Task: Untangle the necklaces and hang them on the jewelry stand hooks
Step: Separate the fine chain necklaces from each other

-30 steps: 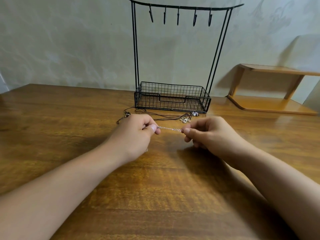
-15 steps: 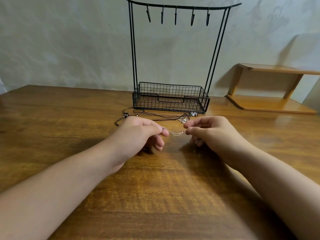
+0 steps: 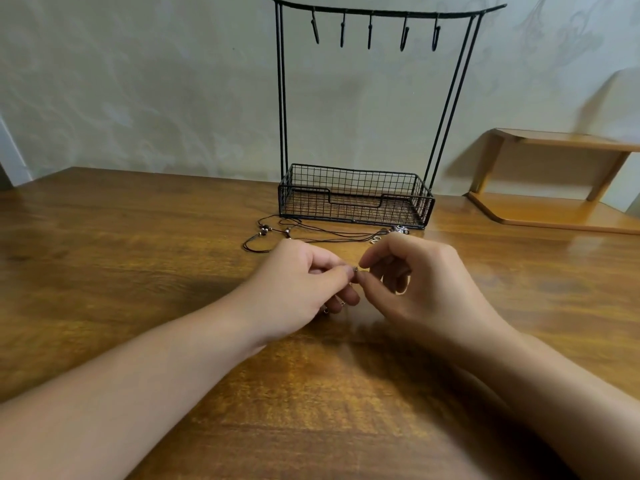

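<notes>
Head view: both hands' fingers (image 3: 346,271) apparently pinch a silver chain (image 3: 355,269); basket (image 3: 353,188) holds nothing.

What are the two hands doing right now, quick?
Left hand: closed, pinching the thin silver chain at its fingertips.
Right hand: closed, pinching the same chain from the other side.

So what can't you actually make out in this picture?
- Silver chain: head view, nearly all hidden by the left hand and right hand pinching it.
- Pendants by the stand basket: too small, partly behind the right hand.
- Black cord necklaces: count unclear, strands overlap.
</notes>
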